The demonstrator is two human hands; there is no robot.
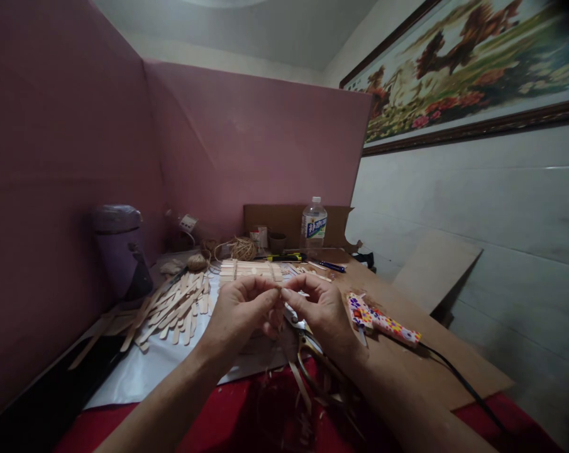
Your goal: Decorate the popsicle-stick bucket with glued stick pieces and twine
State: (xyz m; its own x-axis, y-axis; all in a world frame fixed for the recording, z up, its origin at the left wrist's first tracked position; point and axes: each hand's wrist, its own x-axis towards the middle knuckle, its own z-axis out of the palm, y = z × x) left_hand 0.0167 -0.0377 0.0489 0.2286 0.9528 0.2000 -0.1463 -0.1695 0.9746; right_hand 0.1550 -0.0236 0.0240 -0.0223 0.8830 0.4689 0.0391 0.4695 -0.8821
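My left hand (250, 307) and my right hand (319, 309) meet at the fingertips in the middle of the view. Both are closed in a pinch, thumb against fingers. Whatever they pinch is too small and dim to name. Just behind them lies a panel of wooden craft sticks (251, 270) with twine bands across it. Below my right hand is a pair of scissors (307, 352), partly hidden by that hand. A loose wooden stick (299, 385) lies beside the scissors' handle.
Craft sticks (183, 308) are heaped at left on a white sheet (138, 371). Behind stand a twine ball (243, 248), a utility knife (287, 257) and a plastic bottle (314, 226). A flowered glue gun (383, 322) with a black cord lies right on cardboard (454, 371). A purple container (124, 258) stands left.
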